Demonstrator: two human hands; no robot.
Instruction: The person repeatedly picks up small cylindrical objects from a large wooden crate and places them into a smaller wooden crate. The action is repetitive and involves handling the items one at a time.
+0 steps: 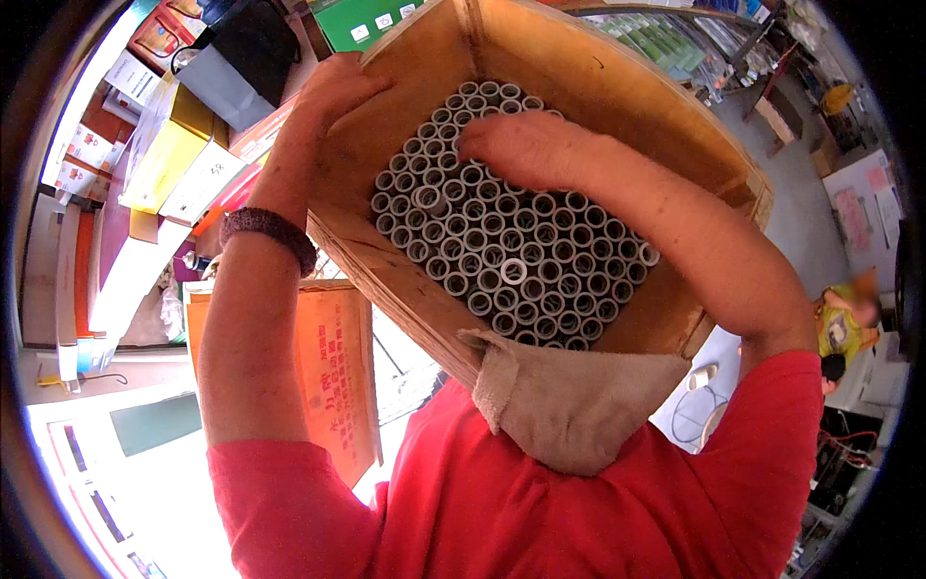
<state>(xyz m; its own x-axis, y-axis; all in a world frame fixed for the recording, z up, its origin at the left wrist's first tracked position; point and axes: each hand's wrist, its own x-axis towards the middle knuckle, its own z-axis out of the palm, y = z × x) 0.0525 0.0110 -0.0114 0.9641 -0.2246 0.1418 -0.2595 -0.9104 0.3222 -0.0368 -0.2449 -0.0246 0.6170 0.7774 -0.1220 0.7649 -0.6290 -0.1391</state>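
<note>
Before me is a deep wooden box [615, 65] with rows of upright grey plastic tubes [532, 252] on its floor, their round ends facing up. My left hand [341, 88] grips the box's left wall near the far corner, the thumb inside the rim. Over the far part of the rows reaches my right hand [517, 150], its fingers bent down among the tube ends. The fingertips are hidden, so I cannot tell whether they pinch a tube. One tube [428, 196] stands higher than its neighbours. A whiter ring [514, 271] shows nearer to me.
A brown towel [579, 398] hangs over the box's near edge against my red shirt. Cartons [166, 152] and a grey bag [228, 87] stand at the left, an orange-brown printed box [318, 362] below them. On the right a person [850, 318] is beside the grey floor [778, 195].
</note>
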